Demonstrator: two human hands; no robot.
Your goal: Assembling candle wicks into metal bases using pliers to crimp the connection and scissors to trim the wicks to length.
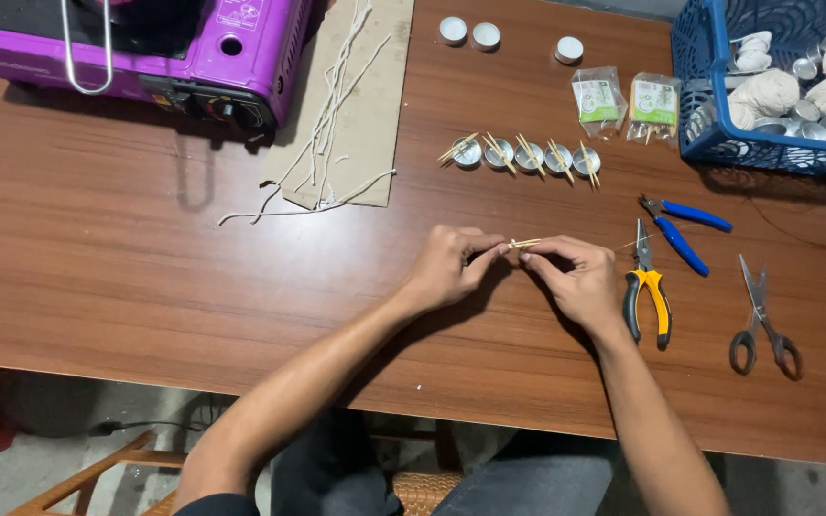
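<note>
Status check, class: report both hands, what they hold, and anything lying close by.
Left hand and right hand both pinching thin wooden sticks above the table. Yellow-handled pliers lie just beside the right hand, not touching.

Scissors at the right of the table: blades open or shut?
Shut. The scissors lie flat on the table, blades together in one point, handles nearly touching.
</note>
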